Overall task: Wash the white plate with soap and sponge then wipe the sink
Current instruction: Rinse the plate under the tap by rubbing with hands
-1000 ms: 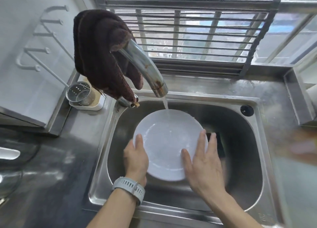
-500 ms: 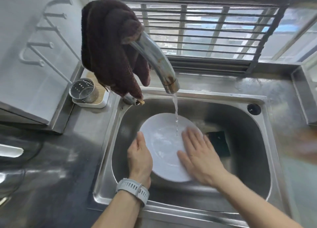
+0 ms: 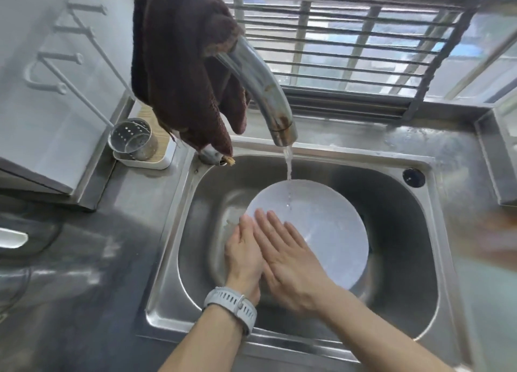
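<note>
Hands: we see both inside the basin, side by side and touching along their inner edges.
Left hand [image 3: 244, 252]: it holds the left rim of the round white plate [image 3: 327, 231]; fingers lie fairly straight along the rim, the thumb hidden from us. A pale grey perforated watch strap [image 3: 230, 304] sits on that wrist.
Right hand [image 3: 289, 255]: fingers straight and slightly spread, palm down, laid flat on the plate's left face.
Plate position: we note it tilted up inside the stainless steel sink [image 3: 419, 301], centre-right of the basin, its far rim under the stream.
Water: a thin stream [image 3: 288, 173] falls from the curved chrome tap spout [image 3: 263, 92] and strikes the plate's upper part.
Tap: a dark brown terry cloth [image 3: 179, 64] hangs draped over its arch.
Sink deck: round black plug [image 3: 413, 177] at the far right corner.
Left counter: perforated steel cutlery cup [image 3: 131, 139] standing in a white tray [image 3: 145, 162], beside a white wire rack [image 3: 70, 50].
Behind: barred window [image 3: 349, 44].
Sponge: we cannot make it out.
</note>
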